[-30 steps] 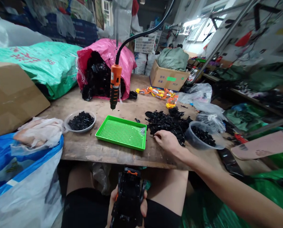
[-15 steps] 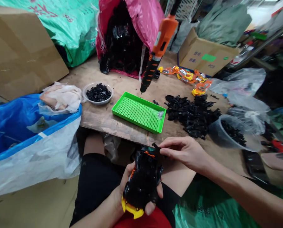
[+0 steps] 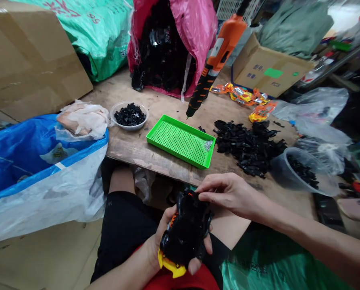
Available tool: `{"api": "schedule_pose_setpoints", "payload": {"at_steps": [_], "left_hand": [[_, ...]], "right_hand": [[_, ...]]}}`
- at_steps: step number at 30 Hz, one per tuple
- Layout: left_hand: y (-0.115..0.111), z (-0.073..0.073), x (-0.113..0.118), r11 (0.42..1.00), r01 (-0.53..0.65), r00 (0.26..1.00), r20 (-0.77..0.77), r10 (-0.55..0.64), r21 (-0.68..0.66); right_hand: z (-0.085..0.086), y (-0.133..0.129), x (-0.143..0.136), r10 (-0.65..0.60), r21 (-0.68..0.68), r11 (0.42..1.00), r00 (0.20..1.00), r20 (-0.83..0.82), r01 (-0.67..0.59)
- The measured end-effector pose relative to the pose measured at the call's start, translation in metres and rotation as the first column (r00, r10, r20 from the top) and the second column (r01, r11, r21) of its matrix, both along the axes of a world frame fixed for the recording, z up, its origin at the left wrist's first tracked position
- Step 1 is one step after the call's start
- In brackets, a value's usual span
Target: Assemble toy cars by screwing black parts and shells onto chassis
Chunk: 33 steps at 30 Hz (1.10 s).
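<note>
A black toy car body [image 3: 184, 231] with a yellow end piece [image 3: 171, 266] and small orange parts lies in my left hand [image 3: 161, 237], whose fingers wrap round it from below, over my lap. At the car's far end, my right hand [image 3: 220, 191] has thumb and forefinger pinched against the black body; the small black part between them is mostly hidden. Beyond my hands a green perforated tray [image 3: 180, 141] holds small silver screws [image 3: 208, 145] at its right end. An orange and black electric screwdriver [image 3: 217, 56] hangs with its tip above the tray's far edge.
A black parts pile [image 3: 249, 145] lies right of the tray, beside a tipped clear tub [image 3: 303, 171]. A round bowl [image 3: 130, 116] of black pieces stands left. Behind are a pink sack [image 3: 199, 32], orange-yellow parts [image 3: 249, 98] and cartons [image 3: 273, 68]. A blue-lined bag [image 3: 46, 161] is at left.
My right hand has brought the small black part from beside the car onto its far end. The view has shifted slightly, moving the table things rightward in the picture.
</note>
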State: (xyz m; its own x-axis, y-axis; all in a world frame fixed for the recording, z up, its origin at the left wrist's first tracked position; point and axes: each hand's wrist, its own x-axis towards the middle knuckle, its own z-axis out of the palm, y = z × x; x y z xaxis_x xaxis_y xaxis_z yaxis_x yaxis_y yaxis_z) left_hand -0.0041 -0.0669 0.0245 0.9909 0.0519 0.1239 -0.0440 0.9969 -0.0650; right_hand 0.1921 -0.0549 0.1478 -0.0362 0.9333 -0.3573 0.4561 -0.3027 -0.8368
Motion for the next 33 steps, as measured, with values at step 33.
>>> {"api": "schedule_pose_setpoints", "payload": {"at_steps": [33], "left_hand": [[0.007,-0.005,-0.006,0.994,-0.098,0.995,0.033,0.097,0.037]], "right_hand": [[0.011,0.016,-0.017,0.075,0.092,0.992,0.988,0.136,-0.088]]}}
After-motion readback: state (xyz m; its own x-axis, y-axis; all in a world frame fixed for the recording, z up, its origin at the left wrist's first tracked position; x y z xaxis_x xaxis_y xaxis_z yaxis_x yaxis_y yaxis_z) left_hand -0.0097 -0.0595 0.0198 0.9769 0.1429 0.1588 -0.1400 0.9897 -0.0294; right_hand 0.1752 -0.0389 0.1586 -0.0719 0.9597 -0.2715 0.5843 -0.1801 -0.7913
